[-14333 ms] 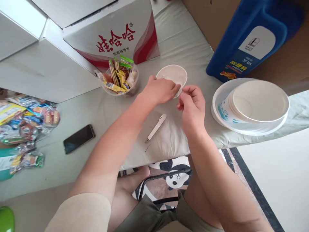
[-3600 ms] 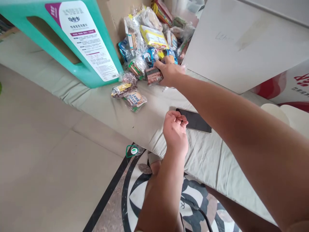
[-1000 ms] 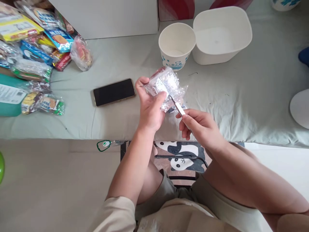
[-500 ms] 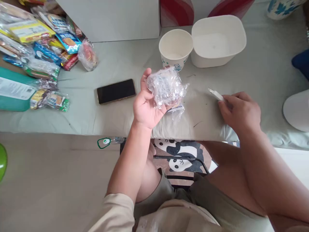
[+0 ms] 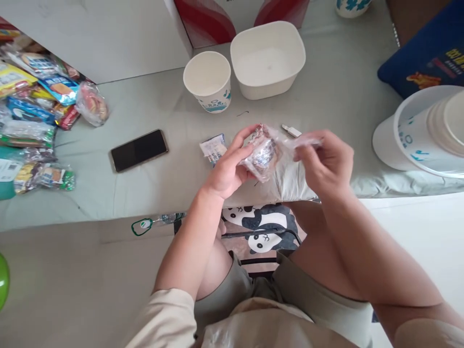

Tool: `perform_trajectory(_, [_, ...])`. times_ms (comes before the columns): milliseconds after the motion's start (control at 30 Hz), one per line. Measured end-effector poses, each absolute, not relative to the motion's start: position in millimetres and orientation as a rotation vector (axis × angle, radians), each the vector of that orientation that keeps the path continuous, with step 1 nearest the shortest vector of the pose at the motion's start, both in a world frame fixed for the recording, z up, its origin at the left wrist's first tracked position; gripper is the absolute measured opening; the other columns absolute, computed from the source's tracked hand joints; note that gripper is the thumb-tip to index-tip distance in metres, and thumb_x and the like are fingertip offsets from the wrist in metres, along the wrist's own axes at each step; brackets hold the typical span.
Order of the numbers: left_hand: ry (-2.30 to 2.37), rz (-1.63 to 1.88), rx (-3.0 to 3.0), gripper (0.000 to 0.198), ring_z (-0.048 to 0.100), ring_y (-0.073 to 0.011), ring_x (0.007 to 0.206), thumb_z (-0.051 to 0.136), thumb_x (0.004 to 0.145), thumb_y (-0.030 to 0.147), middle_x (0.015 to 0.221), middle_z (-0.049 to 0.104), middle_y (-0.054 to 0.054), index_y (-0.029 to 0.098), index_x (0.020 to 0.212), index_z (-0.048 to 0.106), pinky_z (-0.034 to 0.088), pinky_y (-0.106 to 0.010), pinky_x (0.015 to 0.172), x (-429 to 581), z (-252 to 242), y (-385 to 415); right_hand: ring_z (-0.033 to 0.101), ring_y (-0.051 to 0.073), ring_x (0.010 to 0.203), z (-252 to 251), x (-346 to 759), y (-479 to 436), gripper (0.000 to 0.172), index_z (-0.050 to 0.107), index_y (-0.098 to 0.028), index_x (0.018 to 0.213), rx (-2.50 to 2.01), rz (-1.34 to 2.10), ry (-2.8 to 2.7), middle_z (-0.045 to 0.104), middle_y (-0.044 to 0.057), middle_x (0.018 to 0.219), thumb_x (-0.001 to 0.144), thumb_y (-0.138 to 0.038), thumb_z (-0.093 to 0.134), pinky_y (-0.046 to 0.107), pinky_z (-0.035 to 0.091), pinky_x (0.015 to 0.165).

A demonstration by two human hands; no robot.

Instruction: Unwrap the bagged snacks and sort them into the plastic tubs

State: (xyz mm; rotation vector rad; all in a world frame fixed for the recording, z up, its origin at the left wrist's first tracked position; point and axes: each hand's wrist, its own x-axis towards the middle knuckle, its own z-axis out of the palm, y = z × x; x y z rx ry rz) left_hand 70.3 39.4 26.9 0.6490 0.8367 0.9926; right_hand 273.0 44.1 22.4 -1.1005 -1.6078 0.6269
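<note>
My left hand (image 5: 232, 166) is closed around a bundle in crinkled clear plastic wrap (image 5: 264, 157); what lies inside is hard to make out. A loose end of that wrap runs to my right hand (image 5: 328, 162), whose thumb and fingers pinch it and stretch it out to the right. Just beyond the right fingers, a small white cutter-like tool (image 5: 291, 131) lies on the cloth. Left of the bundle rests a small blue-and-white printed packet (image 5: 213, 149), partly covered by my left hand.
A paper cup (image 5: 208, 79) and a white oval tub (image 5: 268, 63) stand behind my hands. On the left are a phone (image 5: 139, 150) and a pile of packaged snacks (image 5: 39, 96). A white bin (image 5: 386, 142) holding cups and a blue bag (image 5: 420, 58) are at right.
My right hand has let go of the white tool and moved left to pinch the wrap. The wrap is now pulled out between both hands. The camera view has shifted right.
</note>
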Motion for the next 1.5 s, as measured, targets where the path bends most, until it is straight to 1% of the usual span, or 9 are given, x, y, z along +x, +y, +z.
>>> perform_trajectory(167, [0.770, 0.903, 0.575, 0.048, 0.073, -0.0261, 0.104, 0.072, 0.074, 0.033, 0.132, 0.073, -0.004, 0.025, 0.121, 0.073, 0.060, -0.037, 0.082, 62.0, 13.0, 44.8, 0.049, 0.010, 0.049, -0.3, 304.7, 71.6, 0.030, 0.065, -0.026, 0.092, -1.130, 0.945, -1.201, 0.049, -0.004, 0.063, 0.096, -0.055, 0.068, 0.025, 0.043, 0.047])
perform_trajectory(300, [0.788, 0.954, 0.519, 0.051, 0.072, -0.0232, 0.106, 0.068, 0.069, 0.022, 0.128, 0.073, -0.001, 0.029, 0.120, 0.068, 0.060, -0.035, 0.082, 69.1, 9.7, 46.0, 0.068, 0.016, 0.077, -2.4, 311.7, 71.6, 0.022, 0.061, -0.029, 0.111, -1.195, 0.783, -1.171, 0.061, 0.002, 0.088, 0.100, -0.049, 0.063, 0.030, 0.056, 0.063])
perform_trajectory(467, [0.846, 1.072, 0.536, 0.054, 0.070, -0.0204, 0.100, 0.066, 0.061, 0.013, 0.126, 0.072, 0.001, 0.031, 0.111, 0.057, 0.054, -0.029, 0.072, 81.7, 16.6, 47.5, 0.067, 0.017, 0.083, 18.6, 279.2, 45.3, 0.023, 0.063, -0.027, 0.116, -1.164, 0.727, -1.458, 0.068, 0.005, 0.105, 0.094, -0.034, 0.069, 0.035, 0.059, 0.076])
perform_trajectory(700, [0.827, 1.229, 0.526, 0.038, 0.072, -0.0216, 0.103, 0.073, 0.075, 0.028, 0.110, 0.074, 0.000, 0.028, 0.111, 0.058, 0.057, -0.032, 0.082, 79.8, 21.1, 43.6, 0.066, 0.014, 0.076, 13.1, 244.1, 34.5, 0.040, 0.063, -0.026, 0.128, -1.156, 0.965, -1.517, 0.066, 0.000, 0.088, 0.090, -0.024, 0.072, 0.030, 0.060, 0.069])
perform_trajectory(800, [0.812, 1.293, 0.518, 0.036, 0.072, -0.0252, 0.115, 0.074, 0.075, 0.027, 0.117, 0.074, -0.001, 0.028, 0.108, 0.060, 0.059, -0.036, 0.089, 76.3, 24.4, 40.6, 0.065, 0.012, 0.072, 9.0, 242.8, 34.7, 0.054, 0.057, -0.030, 0.138, -1.173, 1.118, -1.402, 0.069, 0.003, 0.108, 0.087, -0.031, 0.077, 0.028, 0.059, 0.062])
perform_trajectory(867, [0.811, 1.318, 0.495, 0.033, 0.068, -0.0281, 0.125, 0.075, 0.079, 0.032, 0.121, 0.074, -0.003, 0.027, 0.108, 0.061, 0.059, -0.039, 0.095, 74.0, 25.7, 38.9, 0.066, 0.012, 0.074, 9.7, 241.4, 33.6, 0.053, 0.060, -0.029, 0.135, -1.192, 1.173, -1.387, 0.069, 0.005, 0.117, 0.086, -0.034, 0.079, 0.029, 0.060, 0.064])
perform_trajectory(1133, [0.854, 1.402, 0.438, 0.026, 0.062, -0.0270, 0.137, 0.068, 0.092, 0.048, 0.129, 0.073, -0.003, 0.029, 0.111, 0.066, 0.057, -0.038, 0.102, 63.5, 21.9, 40.9, 0.063, 0.016, 0.071, 24.1, 232.4, 23.5, 0.010, 0.075, -0.024, 0.099, -1.214, 0.823, -1.622, 0.069, 0.002, 0.083, 0.091, -0.025, 0.068, 0.035, 0.054, 0.067])
perform_trajectory(1333, [0.931, 1.447, 0.390, 0.041, 0.063, -0.0289, 0.136, 0.054, 0.099, 0.056, 0.128, 0.074, -0.005, 0.027, 0.125, 0.067, 0.061, -0.041, 0.098, 48.3, 24.7, 48.7, 0.063, 0.020, 0.081, 22.8, 237.7, 21.1, 0.018, 0.069, -0.026, 0.084, -0.853, 0.524, -1.941, 0.063, 0.004, 0.090, 0.081, -0.012, 0.058, 0.040, 0.051, 0.071])
perform_trajectory(1500, [0.961, 1.453, 0.348, 0.040, 0.061, -0.0270, 0.138, 0.049, 0.101, 0.052, 0.131, 0.073, -0.004, 0.028, 0.130, 0.064, 0.060, -0.037, 0.098, 42.5, 31.9, 49.6, 0.062, 0.022, 0.086, 17.6, 244.7, 29.9, 0.011, 0.065, -0.024, 0.076, -0.756, 0.426, -2.071, 0.066, 0.005, 0.096, 0.084, -0.020, 0.058, 0.044, 0.047, 0.078])
